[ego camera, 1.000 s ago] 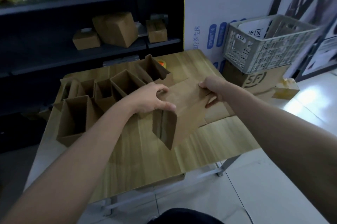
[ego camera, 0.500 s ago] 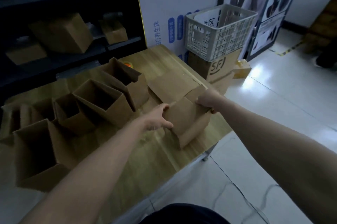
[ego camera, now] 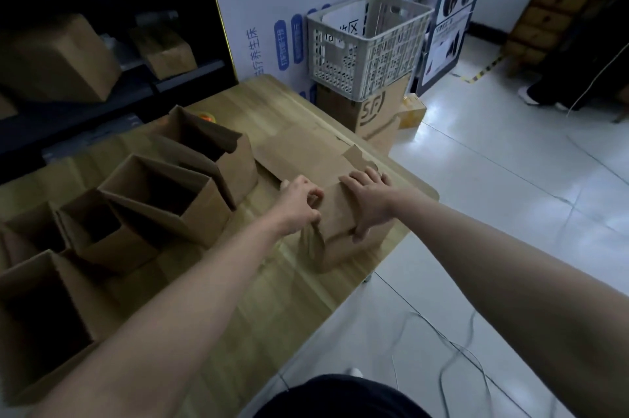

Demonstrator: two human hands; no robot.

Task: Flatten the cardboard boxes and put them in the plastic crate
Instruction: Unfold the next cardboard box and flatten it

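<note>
Pressed lower than before, the cardboard box [ego camera: 335, 216] sits on the bench [ego camera: 272, 284] this side of the plastic crate [ego camera: 371, 53], right hand [ego camera: 369, 201] spread flat squashing it, left hand [ego camera: 299, 204] fingers curled steadying its edge.

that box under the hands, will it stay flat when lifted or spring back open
Likely springs partly open: the box is puffed up at its near end despite the right hand pressing it. Probably light and fairly stiff, being thin cardboard. Near the table edge, a push might slide it off.
</note>
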